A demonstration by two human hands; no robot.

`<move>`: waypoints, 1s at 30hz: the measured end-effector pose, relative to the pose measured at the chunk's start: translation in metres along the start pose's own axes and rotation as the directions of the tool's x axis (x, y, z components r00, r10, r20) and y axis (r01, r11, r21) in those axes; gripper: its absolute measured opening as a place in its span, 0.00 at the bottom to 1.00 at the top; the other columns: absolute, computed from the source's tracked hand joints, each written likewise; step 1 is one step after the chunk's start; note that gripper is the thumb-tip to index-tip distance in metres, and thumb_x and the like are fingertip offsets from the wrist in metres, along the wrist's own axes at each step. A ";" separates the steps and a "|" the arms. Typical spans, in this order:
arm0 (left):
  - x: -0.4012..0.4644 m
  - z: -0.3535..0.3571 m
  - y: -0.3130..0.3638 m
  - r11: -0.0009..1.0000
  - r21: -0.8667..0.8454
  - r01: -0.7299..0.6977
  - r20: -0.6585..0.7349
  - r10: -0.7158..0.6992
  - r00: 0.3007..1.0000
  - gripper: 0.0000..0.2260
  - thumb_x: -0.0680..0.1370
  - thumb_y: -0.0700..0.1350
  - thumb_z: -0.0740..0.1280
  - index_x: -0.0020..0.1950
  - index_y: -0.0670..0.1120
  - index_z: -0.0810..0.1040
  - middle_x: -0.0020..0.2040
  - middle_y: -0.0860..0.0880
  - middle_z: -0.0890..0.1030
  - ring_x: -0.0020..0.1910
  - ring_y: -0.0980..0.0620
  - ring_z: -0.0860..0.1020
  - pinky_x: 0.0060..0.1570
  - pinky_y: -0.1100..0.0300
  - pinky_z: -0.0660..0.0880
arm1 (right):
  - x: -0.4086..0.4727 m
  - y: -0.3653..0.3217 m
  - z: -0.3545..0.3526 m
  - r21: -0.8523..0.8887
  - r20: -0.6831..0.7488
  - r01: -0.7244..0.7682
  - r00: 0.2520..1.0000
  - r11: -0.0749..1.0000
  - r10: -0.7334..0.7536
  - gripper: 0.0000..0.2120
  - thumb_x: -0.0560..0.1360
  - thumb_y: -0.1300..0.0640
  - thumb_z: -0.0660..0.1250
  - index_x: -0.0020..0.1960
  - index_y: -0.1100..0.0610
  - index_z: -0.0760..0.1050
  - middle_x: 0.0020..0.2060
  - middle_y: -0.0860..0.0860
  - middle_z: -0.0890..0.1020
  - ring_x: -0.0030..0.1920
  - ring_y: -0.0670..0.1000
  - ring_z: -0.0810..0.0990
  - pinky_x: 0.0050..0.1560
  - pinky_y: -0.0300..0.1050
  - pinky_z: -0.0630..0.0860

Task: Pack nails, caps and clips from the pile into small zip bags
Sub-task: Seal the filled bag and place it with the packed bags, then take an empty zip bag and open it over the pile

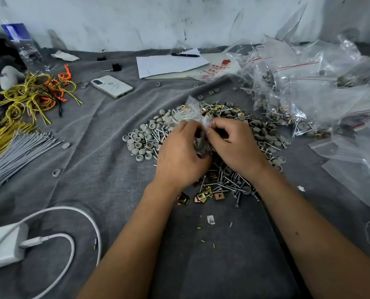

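hands 2, both gripping | zip bag [198, 117] 1 | phone [112, 86] 1

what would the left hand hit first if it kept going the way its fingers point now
Most likely the small zip bag that the left hand already pinches, with the right hand just beyond. Its fingers point up and to the right; depth is hard to judge.
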State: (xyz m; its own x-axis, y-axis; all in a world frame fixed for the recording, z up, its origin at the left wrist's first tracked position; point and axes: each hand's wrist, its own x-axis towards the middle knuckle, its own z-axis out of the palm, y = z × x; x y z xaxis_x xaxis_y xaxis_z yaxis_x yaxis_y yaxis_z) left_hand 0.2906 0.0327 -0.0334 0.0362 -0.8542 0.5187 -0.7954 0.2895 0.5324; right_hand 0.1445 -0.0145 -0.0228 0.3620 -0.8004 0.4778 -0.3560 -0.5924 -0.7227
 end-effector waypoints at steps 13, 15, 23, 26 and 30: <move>-0.001 -0.002 0.005 0.992 0.096 0.079 -0.217 -0.056 0.974 0.02 0.75 0.44 0.66 0.46 0.46 0.76 0.39 0.51 0.80 0.36 0.48 0.77 0.35 0.49 0.76 | 0.000 0.000 0.003 -0.007 0.058 0.011 0.998 1.000 -0.010 0.08 0.79 0.60 0.69 0.41 0.58 0.82 0.34 0.50 0.83 0.36 0.52 0.81 0.39 0.52 0.76; -0.001 -0.004 0.003 0.983 0.115 0.143 -0.230 -0.113 0.967 0.05 0.72 0.44 0.64 0.47 0.47 0.76 0.40 0.50 0.81 0.38 0.46 0.78 0.37 0.47 0.78 | -0.001 0.000 0.004 -0.054 0.059 0.051 0.997 0.997 -0.048 0.11 0.77 0.59 0.69 0.36 0.55 0.80 0.31 0.48 0.81 0.32 0.50 0.79 0.35 0.47 0.73; 0.002 -0.013 0.004 0.995 -0.002 0.103 -0.340 -0.097 0.936 0.07 0.72 0.37 0.70 0.39 0.43 0.72 0.35 0.49 0.75 0.34 0.48 0.73 0.36 0.46 0.72 | 0.002 0.004 -0.001 -0.123 -0.072 -0.078 0.995 0.989 0.069 0.14 0.75 0.59 0.69 0.31 0.51 0.75 0.24 0.43 0.75 0.26 0.43 0.72 0.27 0.33 0.62; 0.002 -0.020 0.005 0.997 -0.007 0.082 -0.389 -0.079 0.918 0.09 0.69 0.36 0.71 0.38 0.42 0.71 0.33 0.48 0.74 0.33 0.47 0.72 0.34 0.45 0.71 | 0.003 0.009 -0.004 -0.183 -0.177 -0.185 0.972 0.965 0.153 0.15 0.74 0.56 0.69 0.28 0.52 0.75 0.22 0.45 0.73 0.24 0.44 0.70 0.25 0.33 0.60; 0.002 -0.027 0.012 0.999 -0.008 0.048 -0.466 -0.046 0.884 0.09 0.67 0.31 0.69 0.38 0.41 0.71 0.33 0.47 0.73 0.32 0.47 0.70 0.32 0.51 0.67 | 0.002 0.006 -0.001 -0.144 -0.047 -0.090 0.995 0.985 0.084 0.14 0.78 0.55 0.70 0.34 0.55 0.78 0.26 0.46 0.77 0.27 0.43 0.72 0.29 0.35 0.63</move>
State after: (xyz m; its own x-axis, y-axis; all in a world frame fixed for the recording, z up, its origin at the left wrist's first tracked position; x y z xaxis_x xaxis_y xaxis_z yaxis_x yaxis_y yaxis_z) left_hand 0.2976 0.0462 -0.0085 0.3504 -0.5668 0.7456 -0.7882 0.2515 0.5617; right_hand 0.1424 -0.0195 -0.0258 0.2899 -0.8507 0.4385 -0.5077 -0.5251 -0.6831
